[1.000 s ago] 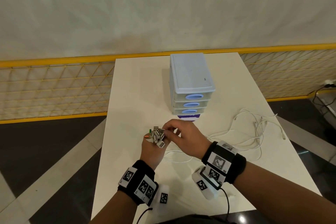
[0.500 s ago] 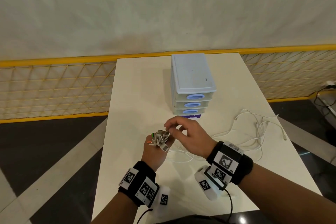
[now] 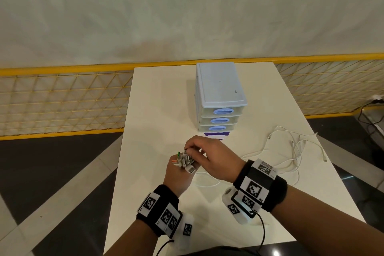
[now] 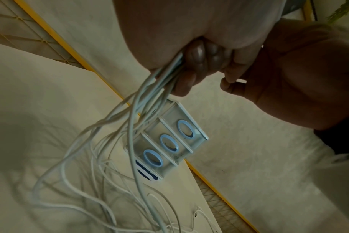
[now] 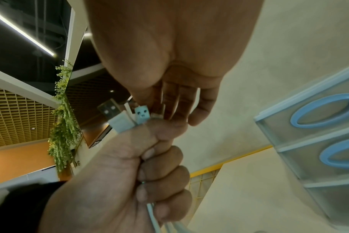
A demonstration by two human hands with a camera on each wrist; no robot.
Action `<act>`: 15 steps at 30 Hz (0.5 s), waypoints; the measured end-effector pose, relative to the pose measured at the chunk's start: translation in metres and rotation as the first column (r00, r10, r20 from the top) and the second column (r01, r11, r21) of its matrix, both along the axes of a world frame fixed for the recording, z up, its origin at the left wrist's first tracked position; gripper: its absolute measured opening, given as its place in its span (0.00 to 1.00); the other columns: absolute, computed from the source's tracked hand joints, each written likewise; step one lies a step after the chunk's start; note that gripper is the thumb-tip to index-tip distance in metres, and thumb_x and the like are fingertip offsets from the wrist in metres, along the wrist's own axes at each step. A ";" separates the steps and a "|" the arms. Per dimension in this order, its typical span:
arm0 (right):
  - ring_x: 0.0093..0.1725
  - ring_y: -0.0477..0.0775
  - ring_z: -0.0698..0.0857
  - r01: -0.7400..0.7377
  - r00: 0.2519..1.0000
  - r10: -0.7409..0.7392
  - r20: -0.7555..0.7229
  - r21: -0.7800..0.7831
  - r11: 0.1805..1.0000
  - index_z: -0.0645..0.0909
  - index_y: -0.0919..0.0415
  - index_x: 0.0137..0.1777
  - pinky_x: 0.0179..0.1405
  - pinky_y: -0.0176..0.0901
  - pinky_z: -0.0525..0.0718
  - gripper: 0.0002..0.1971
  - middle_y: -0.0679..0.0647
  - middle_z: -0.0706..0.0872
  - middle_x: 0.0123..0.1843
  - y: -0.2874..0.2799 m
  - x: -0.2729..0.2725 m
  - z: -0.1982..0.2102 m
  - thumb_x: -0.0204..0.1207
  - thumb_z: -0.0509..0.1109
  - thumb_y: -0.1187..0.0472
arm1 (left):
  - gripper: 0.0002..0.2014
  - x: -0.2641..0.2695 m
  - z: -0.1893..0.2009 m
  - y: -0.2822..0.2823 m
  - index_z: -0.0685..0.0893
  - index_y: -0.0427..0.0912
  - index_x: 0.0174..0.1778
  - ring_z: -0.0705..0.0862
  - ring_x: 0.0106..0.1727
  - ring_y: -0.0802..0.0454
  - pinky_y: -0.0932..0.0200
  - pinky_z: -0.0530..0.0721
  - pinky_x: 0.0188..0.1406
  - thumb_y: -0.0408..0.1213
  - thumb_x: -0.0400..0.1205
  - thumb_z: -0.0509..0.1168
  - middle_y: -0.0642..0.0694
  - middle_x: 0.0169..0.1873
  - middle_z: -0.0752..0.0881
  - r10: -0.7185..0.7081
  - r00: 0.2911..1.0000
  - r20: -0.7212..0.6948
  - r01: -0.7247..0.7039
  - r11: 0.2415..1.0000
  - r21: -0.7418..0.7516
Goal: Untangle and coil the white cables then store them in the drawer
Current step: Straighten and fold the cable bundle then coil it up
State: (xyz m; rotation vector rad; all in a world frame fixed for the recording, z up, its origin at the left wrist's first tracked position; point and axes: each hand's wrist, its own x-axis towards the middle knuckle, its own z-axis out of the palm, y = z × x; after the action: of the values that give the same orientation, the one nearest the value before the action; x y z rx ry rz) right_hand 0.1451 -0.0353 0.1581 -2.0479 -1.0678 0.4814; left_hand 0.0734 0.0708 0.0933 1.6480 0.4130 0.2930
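My left hand (image 3: 178,174) grips a bundle of white cables just below their USB plugs (image 3: 185,159), which stick up out of the fist (image 5: 119,173). My right hand (image 3: 207,156) reaches over from the right, its thumb and fingertips (image 5: 169,102) pinching at one plug (image 5: 155,117) in the cluster. The white cables (image 3: 291,151) trail from under my hands to a loose tangle on the right of the table; in the left wrist view they hang down (image 4: 133,141) from the fist. The three-drawer unit (image 3: 220,97) stands behind my hands, all drawers closed.
The white table (image 3: 158,110) has bare surface left of the drawer unit. A purple-and-white label (image 3: 216,134) lies at the unit's foot. A yellow mesh fence (image 3: 62,100) runs behind the table, with dark floor on both sides.
My right hand lifted slightly off the plugs half a second ago and has come back down onto them. The left hand keeps its grip, shifted slightly.
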 end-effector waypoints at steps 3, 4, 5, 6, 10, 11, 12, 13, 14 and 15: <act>0.45 0.51 0.83 0.005 1.000 -0.005 -0.015 -0.010 1.000 0.77 0.59 0.55 0.48 0.47 0.82 0.08 0.51 0.86 0.48 -0.002 -0.002 -0.002 0.83 0.58 0.59 | 0.22 -0.001 -0.003 -0.001 0.74 0.47 0.22 0.75 0.22 0.66 0.73 0.71 0.25 0.16 0.74 0.67 0.60 0.17 0.80 -0.008 1.000 -0.015 0.008 1.000 0.018; 0.45 0.51 0.83 0.005 1.000 -0.006 -0.022 -0.016 1.000 0.77 0.58 0.55 0.48 0.49 0.82 0.08 0.51 0.86 0.48 -0.002 -0.002 -0.002 0.83 0.58 0.58 | 0.22 -0.001 -0.003 -0.002 0.74 0.47 0.22 0.75 0.22 0.66 0.73 0.71 0.25 0.16 0.74 0.67 0.60 0.17 0.80 -0.008 1.000 -0.018 0.009 1.000 0.021; 0.45 0.52 0.83 0.003 1.000 -0.004 -0.030 -0.027 1.000 0.76 0.58 0.55 0.48 0.50 0.82 0.07 0.51 0.85 0.48 -0.002 -0.002 -0.002 0.83 0.58 0.58 | 0.23 -0.002 -0.002 -0.002 0.74 0.47 0.22 0.75 0.22 0.66 0.73 0.71 0.25 0.16 0.74 0.67 0.61 0.17 0.80 -0.009 1.000 -0.018 0.009 1.000 0.026; 0.45 0.52 0.83 -0.003 0.999 0.001 -0.039 -0.035 0.999 0.76 0.58 0.56 0.49 0.51 0.83 0.07 0.50 0.85 0.48 -0.002 -0.002 -0.001 0.83 0.58 0.59 | 0.23 -0.002 -0.003 -0.003 0.74 0.48 0.23 0.76 0.22 0.67 0.74 0.71 0.26 0.16 0.74 0.67 0.61 0.17 0.81 -0.013 1.000 -0.018 0.014 0.999 0.033; 0.50 0.48 0.82 -0.104 0.992 0.102 -0.070 -0.029 0.994 0.79 0.55 0.60 0.52 0.39 0.81 0.11 0.48 0.85 0.54 -0.001 0.005 0.009 0.83 0.59 0.62 | 0.21 -0.004 -0.004 -0.002 0.77 0.51 0.28 0.81 0.28 0.71 0.76 0.74 0.30 0.18 0.74 0.69 0.66 0.22 0.84 -0.050 0.999 -0.019 0.051 0.998 0.038; 0.52 0.47 0.82 -0.149 0.987 0.146 -0.073 -0.038 0.988 0.80 0.54 0.62 0.52 0.32 0.79 0.12 0.49 0.85 0.57 -0.001 0.007 0.012 0.83 0.59 0.62 | 0.18 -0.004 -0.004 -0.001 0.79 0.51 0.31 0.83 0.31 0.72 0.76 0.75 0.32 0.21 0.74 0.70 0.67 0.24 0.85 -0.074 0.997 -0.016 0.075 0.996 0.037; 0.53 0.46 0.82 -0.189 0.980 0.185 -0.077 -0.057 0.980 0.80 0.54 0.63 0.52 0.28 0.77 0.13 0.50 0.85 0.58 0.000 0.011 0.014 0.83 0.59 0.61 | 0.16 -0.004 -0.002 -0.001 0.80 0.51 0.34 0.84 0.34 0.72 0.75 0.77 0.35 0.23 0.74 0.70 0.66 0.27 0.87 -0.099 0.995 -0.011 0.099 0.995 0.029; 0.54 0.45 0.83 -0.220 0.973 0.214 -0.082 -0.079 0.972 0.81 0.54 0.63 0.52 0.26 0.76 0.13 0.50 0.86 0.59 0.000 0.014 0.017 0.83 0.60 0.61 | 0.15 -0.003 0.000 0.000 0.81 0.51 0.37 0.84 0.36 0.72 0.75 0.78 0.37 0.23 0.74 0.70 0.63 0.29 0.88 -0.127 0.992 -0.011 0.127 0.992 0.020; 0.54 0.44 0.83 -0.242 0.968 0.235 -0.084 -0.098 0.965 0.82 0.54 0.63 0.51 0.25 0.75 0.13 0.50 0.87 0.58 0.001 0.017 0.018 0.82 0.61 0.60 | 0.14 -0.002 0.001 0.000 0.80 0.49 0.38 0.84 0.37 0.72 0.75 0.78 0.39 0.23 0.75 0.69 0.58 0.30 0.87 -0.159 0.987 -0.009 0.159 0.987 0.015; 0.53 0.42 0.83 -0.257 0.965 0.249 -0.085 -0.112 0.960 0.83 0.55 0.61 0.50 0.22 0.74 0.12 0.50 0.88 0.58 0.002 0.020 0.019 0.82 0.63 0.60 | 0.12 -0.002 0.003 0.000 0.80 0.47 0.39 0.83 0.37 0.72 0.75 0.77 0.39 0.24 0.75 0.69 0.55 0.31 0.85 -0.191 0.982 -0.010 0.191 0.981 0.019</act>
State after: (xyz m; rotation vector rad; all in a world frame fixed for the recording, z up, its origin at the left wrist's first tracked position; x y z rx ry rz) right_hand 0.1651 -0.0334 0.1774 -1.9911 -1.2931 0.7600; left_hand 0.0714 0.0709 0.0963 1.6951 0.2557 0.1470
